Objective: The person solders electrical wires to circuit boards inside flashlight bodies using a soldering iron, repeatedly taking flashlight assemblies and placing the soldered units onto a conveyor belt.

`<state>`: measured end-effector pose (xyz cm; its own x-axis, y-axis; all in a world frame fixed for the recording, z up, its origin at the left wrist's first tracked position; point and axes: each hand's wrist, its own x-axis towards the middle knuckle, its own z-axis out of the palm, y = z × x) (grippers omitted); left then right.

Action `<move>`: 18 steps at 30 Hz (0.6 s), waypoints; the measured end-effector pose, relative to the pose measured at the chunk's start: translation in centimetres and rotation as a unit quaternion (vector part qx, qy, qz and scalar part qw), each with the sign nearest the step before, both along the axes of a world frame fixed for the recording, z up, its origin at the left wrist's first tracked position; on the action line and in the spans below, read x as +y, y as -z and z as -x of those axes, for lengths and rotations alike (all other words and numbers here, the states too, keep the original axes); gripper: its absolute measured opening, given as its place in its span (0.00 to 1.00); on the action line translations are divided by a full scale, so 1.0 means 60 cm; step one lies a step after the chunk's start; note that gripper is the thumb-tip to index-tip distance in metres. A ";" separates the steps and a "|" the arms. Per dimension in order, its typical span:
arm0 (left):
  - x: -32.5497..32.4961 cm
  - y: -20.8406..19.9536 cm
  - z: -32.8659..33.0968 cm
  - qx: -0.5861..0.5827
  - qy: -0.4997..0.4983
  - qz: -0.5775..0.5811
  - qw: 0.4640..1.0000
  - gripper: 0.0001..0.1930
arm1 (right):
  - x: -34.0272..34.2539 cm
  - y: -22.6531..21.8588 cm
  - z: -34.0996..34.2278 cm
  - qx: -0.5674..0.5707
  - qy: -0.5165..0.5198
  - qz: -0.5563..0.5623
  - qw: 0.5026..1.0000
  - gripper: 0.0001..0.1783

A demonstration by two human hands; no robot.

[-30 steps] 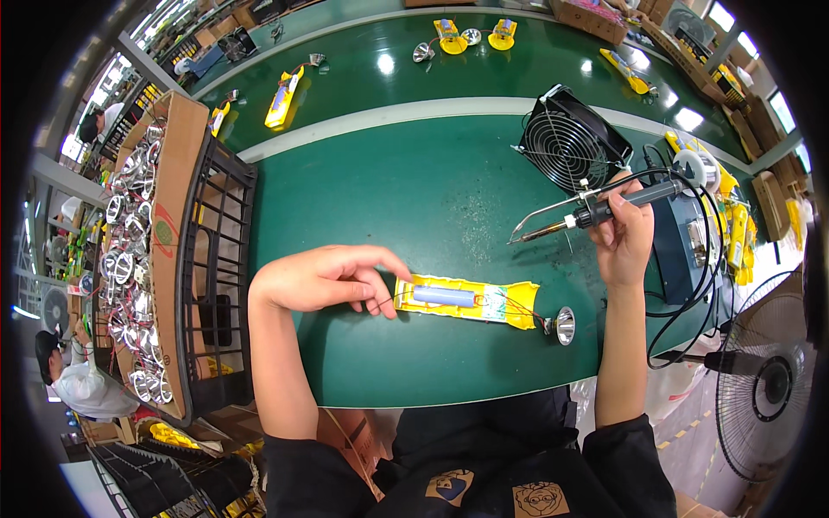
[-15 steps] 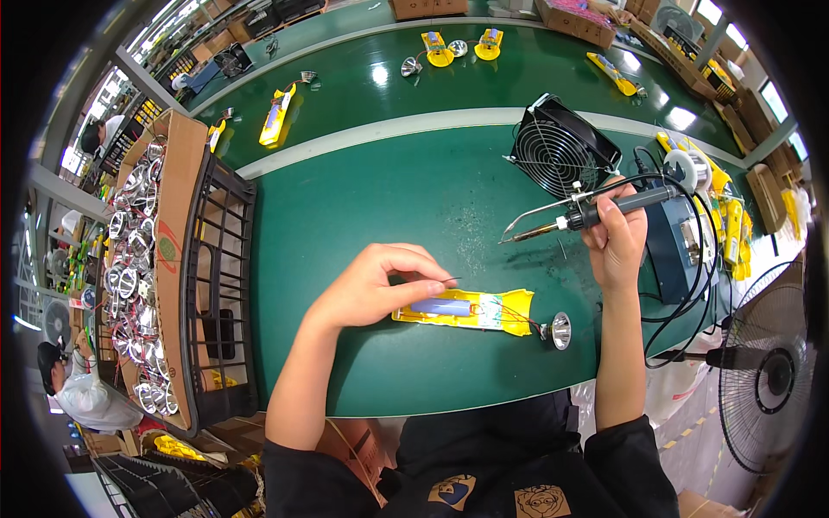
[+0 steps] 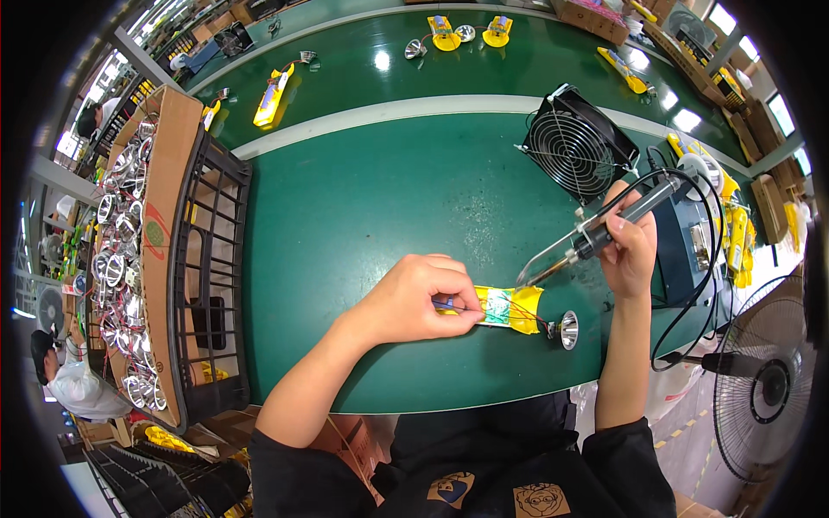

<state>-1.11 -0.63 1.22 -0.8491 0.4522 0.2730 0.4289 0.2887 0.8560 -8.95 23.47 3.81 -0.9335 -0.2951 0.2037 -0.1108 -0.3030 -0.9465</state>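
On the bench lies a yellow plastic flashlight housing (image 3: 526, 321) with a green circuit board (image 3: 497, 306) in it. Thin wires run from the board to a shiny reflector (image 3: 567, 330) at its right end. My left hand (image 3: 423, 298) covers the housing's left part, thumb and fingers pinched on a thin dark wire beside the board; most of the blue battery is hidden beneath it. In my right hand (image 3: 629, 246) is a soldering iron (image 3: 596, 239) with a thin solder-feed tube alongside. Its tip points down left, just above the housing's right part.
A black fan (image 3: 577, 142) stands behind the iron, with a solder spool (image 3: 701, 173) and a blue-grey soldering station (image 3: 684, 250) to the right. At left, a black crate (image 3: 211, 285) stands against a carton of reflectors (image 3: 121, 250). A pedestal fan (image 3: 767, 384) is at lower right.
My left hand has moved right along the housing, bringing the wire to the board. My right hand has swung the iron's tip downward, close to the housing.
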 end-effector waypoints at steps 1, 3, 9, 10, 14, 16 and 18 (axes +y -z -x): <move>0.000 0.002 -0.001 -0.002 -0.001 -0.001 1.000 0.04 | -0.006 -0.003 -0.003 -0.010 0.004 -0.030 0.999 0.12; 0.000 0.001 -0.001 0.004 -0.004 0.013 1.000 0.04 | -0.008 0.001 -0.005 -0.006 -0.006 -0.058 0.998 0.12; 0.000 0.003 0.000 0.020 0.004 0.028 0.999 0.04 | -0.012 0.004 -0.010 -0.009 -0.052 -0.093 0.994 0.11; 0.000 0.004 0.000 0.019 0.003 0.028 0.999 0.04 | -0.013 0.004 -0.011 -0.009 -0.057 -0.089 0.994 0.11; 0.000 0.000 -0.002 0.008 -0.003 0.044 0.999 0.04 | -0.011 0.005 -0.013 -0.002 -0.080 -0.079 0.994 0.10; 0.001 -0.002 -0.002 -0.005 -0.003 0.052 0.999 0.03 | -0.010 0.008 -0.013 0.002 -0.085 -0.086 0.993 0.10; 0.001 -0.003 -0.003 -0.008 -0.004 0.050 0.999 0.03 | -0.010 0.008 -0.013 0.005 -0.092 -0.093 0.991 0.10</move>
